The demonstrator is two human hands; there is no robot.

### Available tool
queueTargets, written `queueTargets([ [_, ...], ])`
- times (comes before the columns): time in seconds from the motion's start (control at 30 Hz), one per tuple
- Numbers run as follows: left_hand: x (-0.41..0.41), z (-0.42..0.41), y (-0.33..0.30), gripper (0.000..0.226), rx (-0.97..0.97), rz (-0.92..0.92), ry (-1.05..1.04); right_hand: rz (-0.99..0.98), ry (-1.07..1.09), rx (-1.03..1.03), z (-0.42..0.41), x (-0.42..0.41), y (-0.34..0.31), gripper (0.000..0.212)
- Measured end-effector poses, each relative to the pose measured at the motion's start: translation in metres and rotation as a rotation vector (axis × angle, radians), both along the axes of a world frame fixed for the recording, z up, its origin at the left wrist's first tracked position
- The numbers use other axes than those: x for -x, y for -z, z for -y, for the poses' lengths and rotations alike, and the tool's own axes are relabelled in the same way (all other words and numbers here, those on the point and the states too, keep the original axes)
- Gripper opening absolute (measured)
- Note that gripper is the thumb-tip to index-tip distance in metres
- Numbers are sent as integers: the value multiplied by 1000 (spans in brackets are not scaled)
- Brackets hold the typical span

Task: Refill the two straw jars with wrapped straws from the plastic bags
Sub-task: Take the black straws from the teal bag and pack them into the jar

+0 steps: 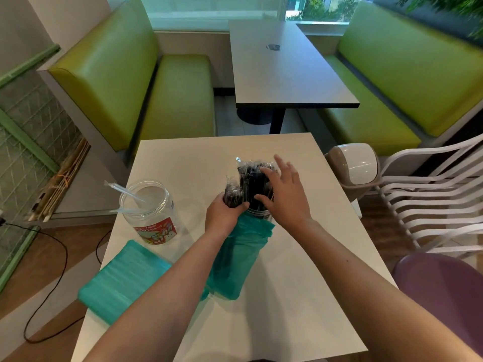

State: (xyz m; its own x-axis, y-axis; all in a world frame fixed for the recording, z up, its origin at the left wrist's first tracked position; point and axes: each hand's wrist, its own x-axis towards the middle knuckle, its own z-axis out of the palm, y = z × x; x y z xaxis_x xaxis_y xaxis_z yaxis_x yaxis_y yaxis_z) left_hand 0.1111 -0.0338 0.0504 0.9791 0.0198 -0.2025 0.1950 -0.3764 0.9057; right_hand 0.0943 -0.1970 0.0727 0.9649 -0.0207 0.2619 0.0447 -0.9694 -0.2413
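Observation:
On the white table (300,296) a clear jar with a red label (150,212) stands at the left, holding two clear wrapped straws. A second jar (257,209), mostly hidden, stands in the middle, packed with upright black wrapped straws (252,178). My left hand (223,216) is shut on a small bundle of black wrapped straws (233,195) just left of that jar, above a teal plastic bag (235,259). My right hand (285,194) rests with spread fingers against the straws in the jar. A second teal bag (122,278) lies at the front left.
A small swing-lid bin (355,165) stands off the table's right edge beside stacked white chairs (428,205). A purple seat (444,291) is at the right. Green booth benches (146,95) and a dark table (285,66) lie beyond. A black cable (60,257) runs over the floor at the left.

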Motion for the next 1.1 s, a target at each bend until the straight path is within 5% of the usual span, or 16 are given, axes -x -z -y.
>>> queueTargets([
  [0.1,0,0,0,30,1,-6,-1,-82,31,-195,1,0,-2,57],
  [0.27,-1,-1,1,32,-1,-8,2,91,18,-272,5,-3,-8,39],
  [0.43,-3,-1,3,40,-16,-10,-1,71,-7,-165,1,-2,4,44],
  [0.73,2,-7,-4,28,100,20,-12,312,135,-72,-17,13,-6,38],
  [0.93,4,-19,-8,39,243,-52,-55,294,14,-403,-40,35,-7,12],
  [1.1,10,-27,-8,40,332,-104,-35,-1,37,-734,-59,44,5,8],
])
